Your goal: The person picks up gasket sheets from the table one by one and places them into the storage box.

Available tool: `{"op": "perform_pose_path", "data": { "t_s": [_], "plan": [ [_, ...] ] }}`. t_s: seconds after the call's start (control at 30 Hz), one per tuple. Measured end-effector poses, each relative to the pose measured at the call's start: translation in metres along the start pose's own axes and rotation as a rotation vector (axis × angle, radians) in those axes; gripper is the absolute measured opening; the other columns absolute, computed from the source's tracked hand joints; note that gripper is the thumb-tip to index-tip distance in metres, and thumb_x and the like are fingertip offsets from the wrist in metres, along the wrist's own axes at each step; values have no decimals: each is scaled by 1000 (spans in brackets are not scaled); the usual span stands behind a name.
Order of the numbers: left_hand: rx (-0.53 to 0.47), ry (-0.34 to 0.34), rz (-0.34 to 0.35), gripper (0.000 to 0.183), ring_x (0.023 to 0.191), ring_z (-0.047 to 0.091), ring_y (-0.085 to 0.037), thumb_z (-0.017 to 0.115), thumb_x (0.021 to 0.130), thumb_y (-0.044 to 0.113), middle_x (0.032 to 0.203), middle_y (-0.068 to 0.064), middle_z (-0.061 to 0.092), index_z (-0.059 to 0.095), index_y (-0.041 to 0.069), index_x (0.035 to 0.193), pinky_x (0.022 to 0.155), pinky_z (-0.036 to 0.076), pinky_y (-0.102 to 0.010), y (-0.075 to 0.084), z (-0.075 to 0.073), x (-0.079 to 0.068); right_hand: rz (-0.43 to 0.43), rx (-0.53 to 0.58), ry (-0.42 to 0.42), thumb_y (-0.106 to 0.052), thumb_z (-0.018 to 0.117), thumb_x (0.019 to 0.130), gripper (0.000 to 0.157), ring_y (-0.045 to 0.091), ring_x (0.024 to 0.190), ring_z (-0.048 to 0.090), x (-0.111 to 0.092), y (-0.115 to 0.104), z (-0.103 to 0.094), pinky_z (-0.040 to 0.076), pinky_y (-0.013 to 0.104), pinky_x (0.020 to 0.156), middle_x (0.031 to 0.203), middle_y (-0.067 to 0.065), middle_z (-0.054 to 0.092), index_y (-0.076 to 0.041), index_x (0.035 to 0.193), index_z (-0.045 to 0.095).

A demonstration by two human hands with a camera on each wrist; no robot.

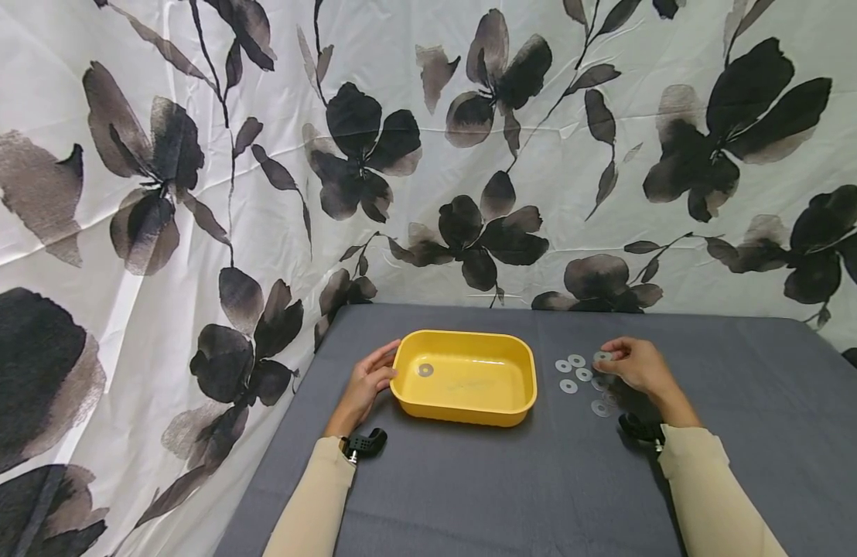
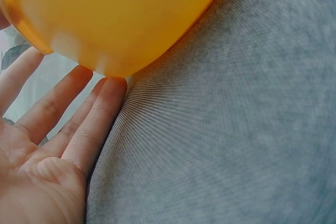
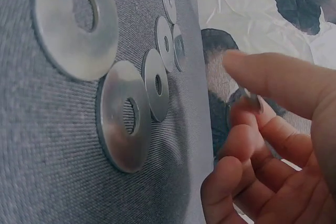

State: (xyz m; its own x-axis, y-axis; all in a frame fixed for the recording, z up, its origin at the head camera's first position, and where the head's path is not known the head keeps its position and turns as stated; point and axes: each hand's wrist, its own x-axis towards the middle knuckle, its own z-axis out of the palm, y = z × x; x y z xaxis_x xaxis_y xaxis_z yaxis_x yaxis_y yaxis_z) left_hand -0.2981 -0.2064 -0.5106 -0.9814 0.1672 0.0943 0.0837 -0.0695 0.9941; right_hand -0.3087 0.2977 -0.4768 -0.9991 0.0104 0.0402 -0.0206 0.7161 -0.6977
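Note:
A yellow rectangular tub [image 1: 463, 418] stands on the grey cloth, with one flat metal washer [image 1: 425, 370] inside toward its left end. My left hand [image 1: 364, 384] is at the tub's left end. In the left wrist view its straight fingers [image 2: 97, 124] rest their tips against the outer wall. My right hand [image 1: 637, 363] pinches a washer [image 1: 602, 357] between thumb and fingertips, raised off the cloth. That washer shows nearly edge-on in the right wrist view, partly covered by the fingers. Several loose washers [image 3: 125, 116] lie flat beside and below this hand.
Grey cloth [image 1: 456, 487] covers the table. Behind it and along the left hangs a white curtain [image 1: 414, 255] with dark flowers. A dark wrist-worn device [image 1: 366, 443] sits on the left wrist, and a similar device [image 1: 640, 428] on the right.

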Motion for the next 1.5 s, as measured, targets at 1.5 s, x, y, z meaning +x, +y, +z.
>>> {"op": "perform_pose_path", "data": {
  "t_s": [1.5],
  "plan": [
    [-14, -1, -5, 57, 116, 64, -18, 59, 94, 0, 149, -22, 54, 54, 12, 149, 84, 58, -24, 2, -1, -1, -121, 114, 111, -29, 76, 93, 43, 10, 63, 52, -7, -24, 15, 45, 27, 57, 81, 4, 61, 2, 121, 67]
  ]
}}
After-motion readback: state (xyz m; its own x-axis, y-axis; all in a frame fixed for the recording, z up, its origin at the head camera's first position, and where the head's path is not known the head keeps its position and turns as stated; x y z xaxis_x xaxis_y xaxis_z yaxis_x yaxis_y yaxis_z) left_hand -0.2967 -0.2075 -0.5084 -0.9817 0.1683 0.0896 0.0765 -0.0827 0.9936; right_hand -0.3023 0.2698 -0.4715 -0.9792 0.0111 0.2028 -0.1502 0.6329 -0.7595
